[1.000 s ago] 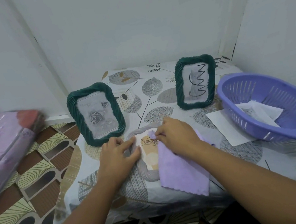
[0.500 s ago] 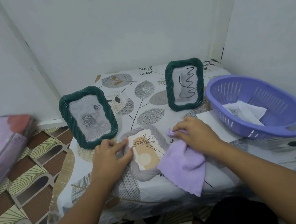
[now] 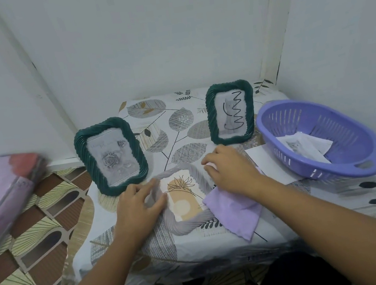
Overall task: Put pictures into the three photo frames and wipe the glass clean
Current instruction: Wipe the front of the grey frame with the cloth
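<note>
Head view, flat frame: grey rope-edged photo frame [image 3: 183, 200] lying face up on the leaf-patterned tablecloth [image 3: 180, 129], a tan flower print already behind its glass; laid flat, probably so the glass takes wiping pressure without tipping.
Head view, left hand [image 3: 137, 204]: resting on the frame's left edge, fingers spread and nearly straight, pressing rather than gripping; seems meant to pin the frame against sliding.
Head view, right hand [image 3: 231, 171]: palm down at the frame's right edge, over the top of the lilac microfibre cloth [image 3: 235, 211]; fingers bent over a bunched corner of it, so judged to be holding the cloth.
Head view, cloth: most of it trailing off the frame's lower right corner toward the table's near edge; glass largely uncovered.
Head view, standing frames: two dark green rope-edged frames propped upright behind, left one [image 3: 111, 156] with a grey rose print, right one [image 3: 231, 112] with a grey cat print and a black squiggle across it; set back, likely to keep them out of the working space.
Head view, supplies: purple slotted plastic basket [image 3: 320, 137] at the right, loose paper prints inside, a white sheet [image 3: 268, 163] partly beneath its rim; near the right hand.
Stage, as a judgement: all three frames filled; wiping of the grey frame in hand.
</note>
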Motion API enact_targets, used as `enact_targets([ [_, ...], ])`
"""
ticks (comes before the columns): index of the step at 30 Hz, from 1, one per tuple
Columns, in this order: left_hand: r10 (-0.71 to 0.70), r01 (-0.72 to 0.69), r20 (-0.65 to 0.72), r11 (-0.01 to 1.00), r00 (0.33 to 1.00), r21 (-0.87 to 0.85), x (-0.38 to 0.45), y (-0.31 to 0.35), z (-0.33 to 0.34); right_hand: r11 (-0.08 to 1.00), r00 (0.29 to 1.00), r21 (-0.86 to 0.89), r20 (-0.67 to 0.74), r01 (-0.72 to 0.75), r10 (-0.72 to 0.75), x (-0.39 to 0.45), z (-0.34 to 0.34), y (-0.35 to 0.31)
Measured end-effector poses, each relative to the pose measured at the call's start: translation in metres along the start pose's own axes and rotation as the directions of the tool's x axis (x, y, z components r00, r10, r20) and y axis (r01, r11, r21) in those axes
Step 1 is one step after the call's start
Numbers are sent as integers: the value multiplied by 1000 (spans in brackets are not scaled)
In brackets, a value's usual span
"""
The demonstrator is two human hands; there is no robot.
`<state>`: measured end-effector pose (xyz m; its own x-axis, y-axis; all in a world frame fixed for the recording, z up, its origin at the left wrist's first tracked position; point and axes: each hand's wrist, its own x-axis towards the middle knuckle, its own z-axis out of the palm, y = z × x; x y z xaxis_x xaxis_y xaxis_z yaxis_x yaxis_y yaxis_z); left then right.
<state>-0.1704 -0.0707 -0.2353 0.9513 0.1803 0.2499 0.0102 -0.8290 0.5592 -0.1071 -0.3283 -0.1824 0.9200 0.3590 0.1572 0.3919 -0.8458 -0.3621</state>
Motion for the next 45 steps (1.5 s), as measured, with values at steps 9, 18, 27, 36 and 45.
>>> enact_targets([
  [9,-126,80,130,946,983,313,19,25,-27,901,886,203,356,-383,297,15,-1,-28],
  [18,-456,541,329,805,827,-243,25,47,-16,707,808,427,460,-564,367,19,4,-26],
  [27,-496,635,402,525,769,-567,26,58,-22,276,771,730,526,-626,358,21,1,-32],
  [36,-350,519,385,548,854,-656,53,91,-45,236,838,822,432,-518,335,49,-18,-24],
  [45,-260,372,273,747,926,-551,89,108,-48,290,874,858,303,-424,379,85,-23,-9],
])
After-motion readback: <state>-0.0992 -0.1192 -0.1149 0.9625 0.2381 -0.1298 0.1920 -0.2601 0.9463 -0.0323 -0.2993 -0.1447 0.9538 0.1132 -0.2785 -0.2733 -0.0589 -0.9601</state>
